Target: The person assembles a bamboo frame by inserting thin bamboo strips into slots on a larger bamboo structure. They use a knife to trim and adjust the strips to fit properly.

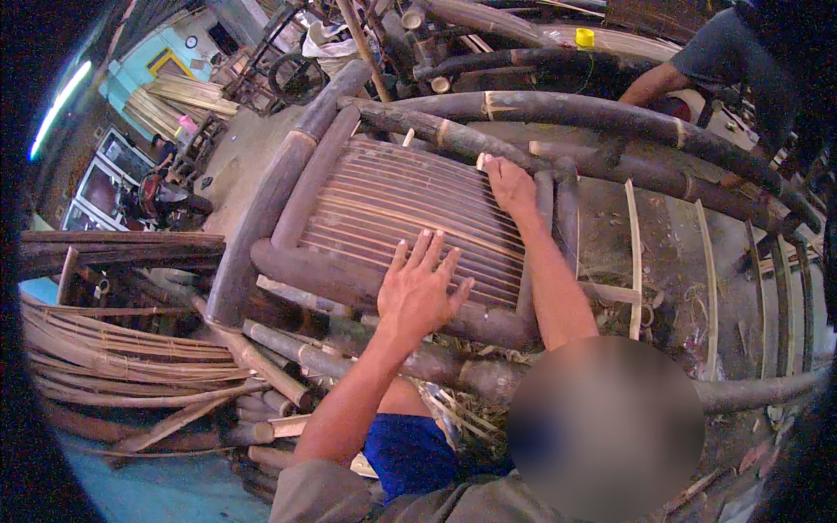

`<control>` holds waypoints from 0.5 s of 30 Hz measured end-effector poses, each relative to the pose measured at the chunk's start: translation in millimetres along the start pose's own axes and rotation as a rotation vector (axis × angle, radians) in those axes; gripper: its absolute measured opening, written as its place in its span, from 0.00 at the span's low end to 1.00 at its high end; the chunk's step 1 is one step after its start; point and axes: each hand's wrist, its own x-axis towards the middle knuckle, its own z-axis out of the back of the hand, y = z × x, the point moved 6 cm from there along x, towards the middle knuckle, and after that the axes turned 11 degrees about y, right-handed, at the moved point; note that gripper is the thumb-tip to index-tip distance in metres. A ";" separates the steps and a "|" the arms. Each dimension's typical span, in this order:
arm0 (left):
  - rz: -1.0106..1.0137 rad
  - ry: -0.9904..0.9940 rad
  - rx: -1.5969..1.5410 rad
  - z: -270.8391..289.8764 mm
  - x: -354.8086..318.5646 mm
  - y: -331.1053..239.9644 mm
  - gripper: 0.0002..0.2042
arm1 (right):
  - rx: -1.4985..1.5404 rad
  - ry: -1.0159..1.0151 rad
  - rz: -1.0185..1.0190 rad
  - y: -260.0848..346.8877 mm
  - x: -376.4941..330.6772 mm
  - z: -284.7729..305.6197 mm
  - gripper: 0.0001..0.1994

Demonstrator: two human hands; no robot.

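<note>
A dark bamboo frame [286,196] of thick poles surrounds a panel of thin bamboo slats [375,205], laid side by side with narrow pale gaps. My left hand [414,292] rests palm down over the near edge of the slats, fingers spread and holding nothing. At the far right part of the panel, the fingers of my right hand [510,185] are closed round a small pale bamboo peg [481,162], of which only the end shows. Another pale peg [408,137] sticks up at the panel's far edge, left of that hand.
Long dark bamboo poles [584,106] run along the far side. Pale crosswise strips [634,253] span an open frame at right. Bundled bamboo strips [131,353] lie at left. A person's arm [656,83] reaches in at far right. A motorbike [161,196] stands at the back left.
</note>
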 end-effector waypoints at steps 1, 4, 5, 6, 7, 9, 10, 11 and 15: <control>-0.009 -0.094 -0.040 8.2 -1.7 0.8 0.25 | -0.029 -0.003 0.012 5.3 -2.7 -0.9 0.28; -0.020 -0.132 -0.101 3.9 -2.2 2.5 0.22 | -0.171 0.044 0.023 9.9 -8.4 -2.1 0.26; -0.027 -0.274 -0.096 11.6 -4.8 1.8 0.18 | -0.228 0.068 0.020 10.1 -9.8 -2.7 0.26; -0.027 -0.313 -0.117 8.1 -0.9 -0.3 0.18 | -0.253 -0.018 0.048 4.2 -14.4 3.7 0.26; -0.020 -0.343 -0.137 3.4 -2.0 1.6 0.18 | -0.274 -0.093 0.077 4.0 -24.7 1.5 0.26; -0.001 -0.413 -0.146 3.2 -8.4 4.0 0.17 | -0.288 -0.098 0.118 8.1 -44.9 -4.4 0.28; 0.007 -0.460 -0.140 10.2 -11.5 1.5 0.16 | -0.324 -0.103 0.116 10.5 -55.6 -5.9 0.29; 0.012 -0.507 -0.137 14.9 -14.0 -1.6 0.14 | -0.363 -0.111 0.112 12.5 -66.5 -6.8 0.29; 0.004 -0.590 -0.169 18.2 -27.5 2.8 0.09 | -0.359 0.000 0.090 33.3 -112.7 -25.7 0.32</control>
